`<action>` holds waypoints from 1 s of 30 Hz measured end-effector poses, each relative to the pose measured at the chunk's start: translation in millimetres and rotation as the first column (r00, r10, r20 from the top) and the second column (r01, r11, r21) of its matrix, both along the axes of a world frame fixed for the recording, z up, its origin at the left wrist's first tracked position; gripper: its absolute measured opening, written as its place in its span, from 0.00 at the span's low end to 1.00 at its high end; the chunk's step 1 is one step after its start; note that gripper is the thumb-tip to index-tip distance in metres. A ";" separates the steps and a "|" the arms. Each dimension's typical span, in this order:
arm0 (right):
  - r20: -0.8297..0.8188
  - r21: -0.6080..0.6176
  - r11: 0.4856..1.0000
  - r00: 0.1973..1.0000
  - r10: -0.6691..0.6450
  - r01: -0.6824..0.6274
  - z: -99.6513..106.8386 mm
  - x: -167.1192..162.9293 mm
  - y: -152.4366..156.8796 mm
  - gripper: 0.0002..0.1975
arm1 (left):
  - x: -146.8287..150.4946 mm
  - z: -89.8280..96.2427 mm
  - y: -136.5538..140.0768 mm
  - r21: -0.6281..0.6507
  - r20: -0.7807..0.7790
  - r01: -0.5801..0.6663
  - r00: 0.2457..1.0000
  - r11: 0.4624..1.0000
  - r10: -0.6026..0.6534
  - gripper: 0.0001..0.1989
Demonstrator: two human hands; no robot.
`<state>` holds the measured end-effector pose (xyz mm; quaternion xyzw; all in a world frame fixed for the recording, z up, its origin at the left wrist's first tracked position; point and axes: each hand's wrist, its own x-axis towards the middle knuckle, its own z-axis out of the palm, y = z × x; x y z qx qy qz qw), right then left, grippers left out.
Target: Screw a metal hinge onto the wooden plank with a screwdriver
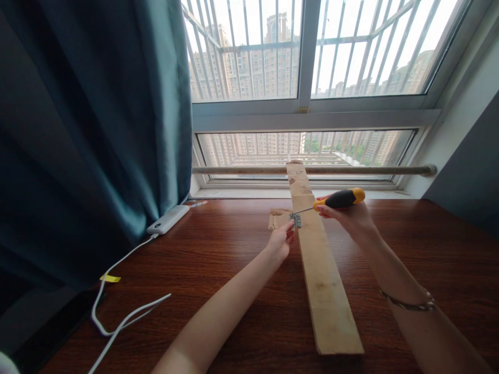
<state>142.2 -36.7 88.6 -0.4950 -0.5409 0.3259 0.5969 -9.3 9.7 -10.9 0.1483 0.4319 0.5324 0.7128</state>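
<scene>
My right hand (346, 218) is closed around the shaft end of a screwdriver (343, 198) with a black and yellow handle. Its thin shaft points left, and the tip meets a small metal hinge (298, 221). The hinge lies across the edge of a long wooden board (323, 275) and a short wooden piece (275, 219) beside it. With thumb and fingers pinched at the hinge's near left corner, my left hand (281, 241) touches it. Whether those fingers also hold a screw cannot be made out.
The board rests on a dark brown wooden tabletop (218, 249), its far end by a horizontal pipe (358, 170) below the window. To the left, a white power bank (168, 220) with a white cable (117, 262) lies beside a blue curtain (156, 104). A yellow strip (110, 279) is nearby.
</scene>
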 end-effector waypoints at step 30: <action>0.672 -0.194 0.879 0.712 -0.204 0.436 -78.1 132.7 20.7 0.19 | -0.3 2.4 -2.1 -0.025 -0.010 -0.001 1.000 1.000 0.001 0.05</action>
